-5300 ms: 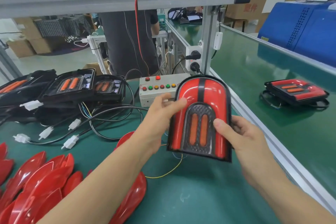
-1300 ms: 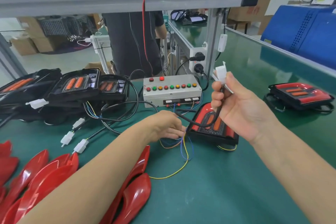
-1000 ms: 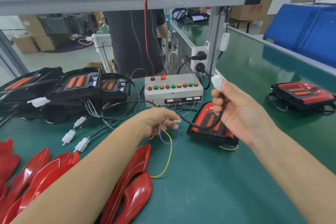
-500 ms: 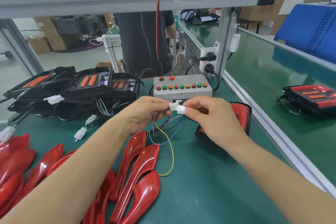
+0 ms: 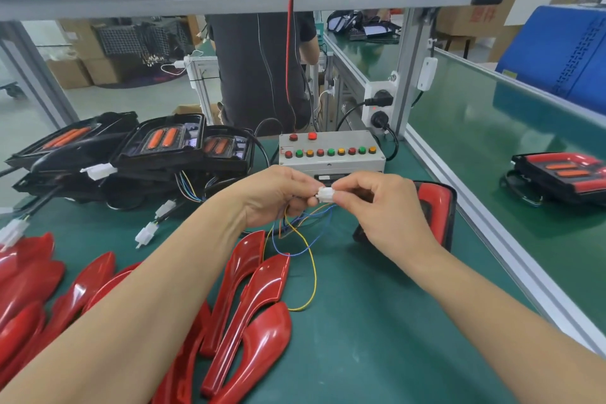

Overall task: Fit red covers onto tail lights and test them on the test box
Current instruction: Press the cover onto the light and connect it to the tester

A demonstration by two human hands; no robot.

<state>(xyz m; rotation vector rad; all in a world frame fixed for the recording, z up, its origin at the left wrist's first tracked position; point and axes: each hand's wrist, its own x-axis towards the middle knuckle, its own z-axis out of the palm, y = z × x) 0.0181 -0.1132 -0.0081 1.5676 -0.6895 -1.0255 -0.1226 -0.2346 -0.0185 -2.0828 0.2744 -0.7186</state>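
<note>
Hands [image 5: 331, 203] around blocky white plastic connectors [image 5: 325, 192]

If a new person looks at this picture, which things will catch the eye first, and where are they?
First, the two hands at the centre: the left hand and the right hand pinch white plugs together, with coloured wires hanging below. Just behind stands the test box with its rows of buttons. Shiny red covers lie along the near left of the green table.
</note>
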